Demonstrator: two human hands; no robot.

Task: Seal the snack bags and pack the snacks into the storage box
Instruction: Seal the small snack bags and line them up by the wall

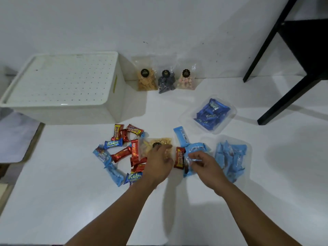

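A white lidded storage box (60, 86) stands at the back left. Three clear snack bags lean on the wall beside it: one with chips (147, 79), one with dark pieces (166, 82), one with pale pieces (186, 79). In the middle lies a clear bag of yellow snacks (159, 143) with a black label. My left hand (158, 162) rests on that bag, fingers spread. My right hand (204, 164) pinches a light blue wrapped snack (195, 148). Red and blue wrapped bars (122, 153) are scattered to the left.
A clear tub of dark blue packets (211, 113) sits at the right, and a clear tub of light blue packets (230, 157) is nearer. A black table leg (276, 38) and frame stand at the far right. A red bar (179, 158) lies between my hands.
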